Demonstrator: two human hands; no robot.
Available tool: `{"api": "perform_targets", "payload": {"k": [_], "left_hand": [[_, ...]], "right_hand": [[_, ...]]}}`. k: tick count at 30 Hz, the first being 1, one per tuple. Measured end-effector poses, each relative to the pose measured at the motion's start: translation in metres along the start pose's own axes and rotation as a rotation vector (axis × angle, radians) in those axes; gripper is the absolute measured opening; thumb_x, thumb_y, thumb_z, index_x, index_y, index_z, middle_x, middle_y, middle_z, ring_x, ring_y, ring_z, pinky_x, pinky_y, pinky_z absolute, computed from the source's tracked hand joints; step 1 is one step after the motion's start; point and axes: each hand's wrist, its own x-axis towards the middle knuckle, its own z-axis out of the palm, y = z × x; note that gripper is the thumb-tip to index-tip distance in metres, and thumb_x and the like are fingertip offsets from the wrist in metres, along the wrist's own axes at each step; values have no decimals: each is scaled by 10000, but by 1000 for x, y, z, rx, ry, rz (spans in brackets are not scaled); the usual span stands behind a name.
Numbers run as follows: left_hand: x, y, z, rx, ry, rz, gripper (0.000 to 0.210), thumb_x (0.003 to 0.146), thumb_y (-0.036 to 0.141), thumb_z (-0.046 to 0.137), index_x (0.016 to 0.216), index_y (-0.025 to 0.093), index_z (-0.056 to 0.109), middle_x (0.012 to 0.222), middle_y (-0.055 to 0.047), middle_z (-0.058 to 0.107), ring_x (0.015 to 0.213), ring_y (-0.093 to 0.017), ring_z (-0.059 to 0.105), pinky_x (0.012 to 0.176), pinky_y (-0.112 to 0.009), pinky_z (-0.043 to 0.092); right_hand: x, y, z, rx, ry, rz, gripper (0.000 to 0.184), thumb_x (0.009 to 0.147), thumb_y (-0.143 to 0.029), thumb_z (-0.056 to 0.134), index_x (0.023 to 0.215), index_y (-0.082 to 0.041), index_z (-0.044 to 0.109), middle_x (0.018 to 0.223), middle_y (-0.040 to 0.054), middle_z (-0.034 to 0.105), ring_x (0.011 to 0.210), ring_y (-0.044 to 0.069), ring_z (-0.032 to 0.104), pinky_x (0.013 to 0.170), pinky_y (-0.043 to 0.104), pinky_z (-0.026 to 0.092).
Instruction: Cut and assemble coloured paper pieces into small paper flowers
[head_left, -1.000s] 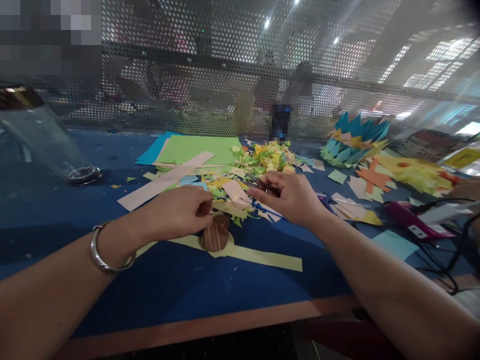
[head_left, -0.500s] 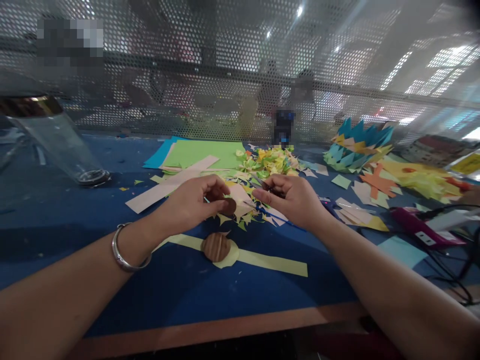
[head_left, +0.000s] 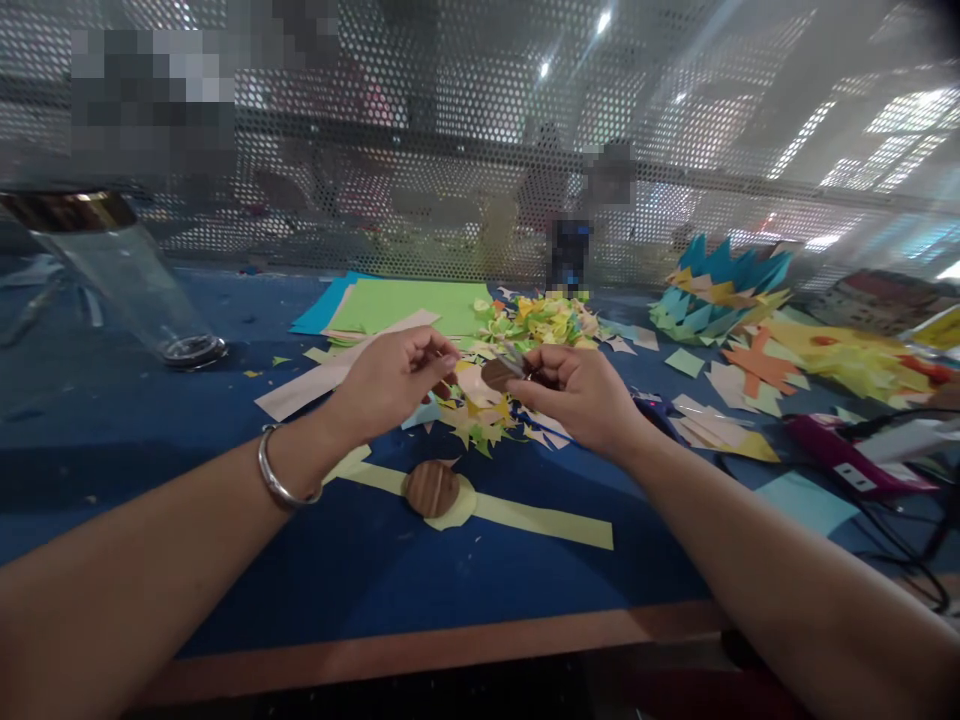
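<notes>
My right hand (head_left: 581,392) grips a pair of scissors (head_left: 511,354), blades pointing left; its fingers hide most of the handles. The same hand pinches a brown round wooden disc (head_left: 495,377) at the blades. Just left of it, my left hand (head_left: 409,375) has its thumb and fingers drawn together; whether something small is between them is hidden. Below both hands, a second striped wooden disc (head_left: 431,488) lies partly over a pale yellow paper circle (head_left: 459,505), on a pale yellow paper strip (head_left: 551,520). Cut paper scraps (head_left: 480,425) lie beneath the hands.
Green sheets (head_left: 420,305) and a pinkish strip (head_left: 292,393) lie behind my left hand. A gold-lidded glass bottle (head_left: 124,275) is at the left. Rightward are a paper crown (head_left: 694,300), a purple power strip (head_left: 832,450) and cables. A perforated metal screen (head_left: 442,150) bounds the back.
The wooden disc has passed from my left hand to my right, where it now sits against the scissors. The left hand has moved slightly away from it. The lower disc stays on the strip.
</notes>
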Motion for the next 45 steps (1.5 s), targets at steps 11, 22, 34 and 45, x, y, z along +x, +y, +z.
{"api": "perform_targets", "payload": {"k": [11, 22, 34, 45], "left_hand": [[68, -9, 17, 460, -324, 42, 389, 724, 194, 654, 1107, 160, 715, 1045, -71, 750, 892, -218, 665, 753, -281, 480], [88, -9, 14, 411, -495, 26, 377, 587, 228, 771, 958, 190, 717, 1021, -81, 706, 849, -216, 622, 695, -274, 429], [82, 5, -17, 307, -119, -7, 132, 657, 150, 744, 777, 175, 695, 743, -58, 668, 673, -213, 627, 701, -353, 469], [12, 11, 28, -538, 92, -386, 116, 838, 82, 626, 751, 144, 670, 745, -35, 664, 655, -138, 656, 698, -310, 581]], "right_hand": [[6, 9, -13, -85, 140, 23, 232, 829, -378, 660, 751, -162, 623, 540, -58, 398, 488, 81, 319, 481, 257, 206], [9, 11, -23, -304, 240, -135, 250, 834, -372, 649, 700, -168, 595, 580, -48, 398, 544, 98, 318, 503, 262, 254], [10, 11, -28, -334, 329, -141, 235, 830, -361, 641, 692, -180, 581, 550, -40, 442, 511, 107, 375, 505, 278, 270], [9, 12, -14, -53, 128, -49, 195, 845, -352, 651, 779, -172, 622, 563, -14, 566, 508, 112, 458, 503, 264, 323]]}}
